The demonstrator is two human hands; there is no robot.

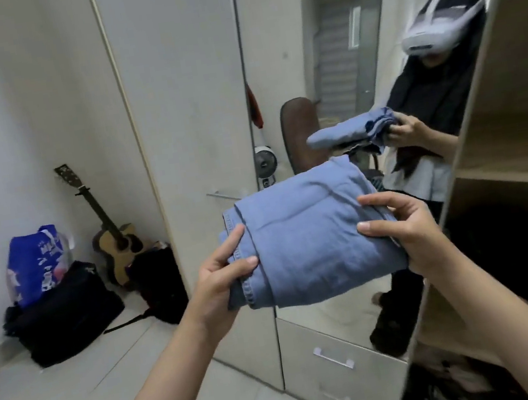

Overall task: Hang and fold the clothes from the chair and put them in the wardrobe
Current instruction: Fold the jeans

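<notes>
You are gripping a folded blue denim garment (309, 237) in front of your chest, off any surface, with your left hand (222, 274) clamping its left edge, thumb on top and fingers curled beneath the stitched hem, and your right hand (407, 229) pinching its right edge the same way. The bundle is sitting flat and compact between the two hands, so the folding looks finished and you appear to be carrying it to storage. Just beyond the garment, the mirrored wardrobe door (334, 86) is showing your reflection holding the same bundle, with the brown chair (301, 136) reflected behind it. To your right, the open wardrobe (510, 115) is showing a pale wooden shelf (512, 176) at roughly the height of your hands, with a dark compartment below it. The next move is probably calling for a swing to the right and a level slide onto that shelf, keeping both edges pinched so the folds are not slipping apart. Farther off on the left, a guitar (114, 236) is leaning against the wall beside black bags (63, 312).
</notes>
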